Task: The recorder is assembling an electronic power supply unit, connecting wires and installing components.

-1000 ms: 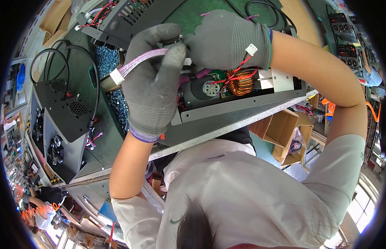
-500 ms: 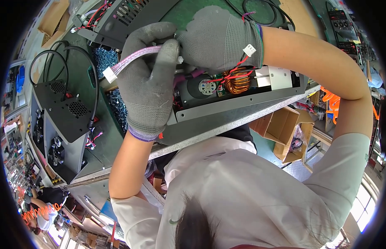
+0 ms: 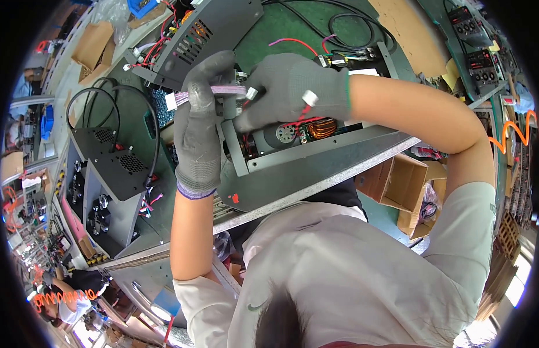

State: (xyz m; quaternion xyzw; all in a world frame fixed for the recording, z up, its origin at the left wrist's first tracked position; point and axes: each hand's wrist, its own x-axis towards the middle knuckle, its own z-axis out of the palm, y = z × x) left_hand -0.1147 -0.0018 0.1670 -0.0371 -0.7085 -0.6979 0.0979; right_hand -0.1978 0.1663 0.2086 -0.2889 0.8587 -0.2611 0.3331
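My left hand point(image 3: 200, 127), in a grey glove, pinches a white-and-purple ribbon cable point(image 3: 223, 90) between thumb and fingers. One white connector point(image 3: 171, 101) sticks out to the left; the other end points toward my right hand. My gloved right hand point(image 3: 295, 87) curls over the left end of an open black metal chassis point(image 3: 339, 139). Its fingertips are partly hidden, and what they grip cannot be made out. A white plug point(image 3: 309, 98) on red and black wires rests against this glove. Inside the chassis are a copper-wound coil point(image 3: 322, 129) and a round, perforated part point(image 3: 286, 134).
Another slotted black case point(image 3: 208, 35) stands behind my left hand. Two fan-vented black units point(image 3: 110, 151) with looped cables sit at left. Black cables point(image 3: 362, 29) lie at the back. Cardboard boxes point(image 3: 400, 182) stand below the metal bench edge point(image 3: 327, 181).
The ribbon cable has swung level, its free connector now nearer my left fingers. My right hand has shifted lower in view, over the chassis end. More of the chassis end and bench shows.
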